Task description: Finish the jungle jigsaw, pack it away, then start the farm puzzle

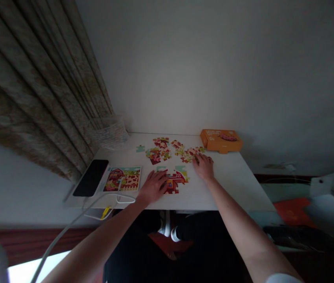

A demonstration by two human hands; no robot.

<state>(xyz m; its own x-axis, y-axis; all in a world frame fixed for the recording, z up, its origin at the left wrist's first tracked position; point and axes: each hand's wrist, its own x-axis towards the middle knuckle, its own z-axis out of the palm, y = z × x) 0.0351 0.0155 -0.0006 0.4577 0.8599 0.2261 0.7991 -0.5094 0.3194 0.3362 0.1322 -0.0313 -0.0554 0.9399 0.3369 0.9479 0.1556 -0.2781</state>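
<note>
White desktop (231, 184), read left to right. A patterned curtain (31, 90) hung at the far left, with a clear plastic bag (109, 133) in the corner beside it. Your black phone (90, 177) lay just beside a farm-scene picture card (122, 179), with a white cable (104, 198) trailing below. Your left hand (154, 187) was open, palm low, fingers resting on a joined cluster of jigsaw pieces (174, 182); a flat, light touch like that steadied a cluster without shifting it. Loose pieces (161, 149) lay scattered above it. Your right hand (203, 166) was curled, fingertips (196, 159) down among more pieces; whether they pinched one could not be told from this view. An orange box (221, 140) sat near the far edge.
</note>
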